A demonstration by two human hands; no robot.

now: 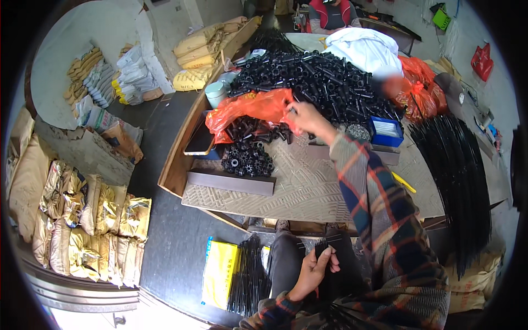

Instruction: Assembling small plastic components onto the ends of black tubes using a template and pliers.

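Note:
My right hand (308,117) reaches across the table with its fingers closed on the edge of a crumpled orange-red plastic bag (250,107). Beneath the bag lie small black plastic tubes, and nearer me is a heap of black ring-shaped parts (247,159). A large mound of black tubular fittings (308,77) rises just behind. Low over my lap, my left hand (314,270) is closed around a bundle of thin black rods (321,245), whose ends stick up above the fingers.
A grey metal bar (231,182) lies along the table's near left. Right of my arm are a blue box (386,132), a yellow pen-like tool (404,182) and long black rods (456,187). More rods (250,280) lie by a yellow packet (219,275). A person (333,16) sits beyond.

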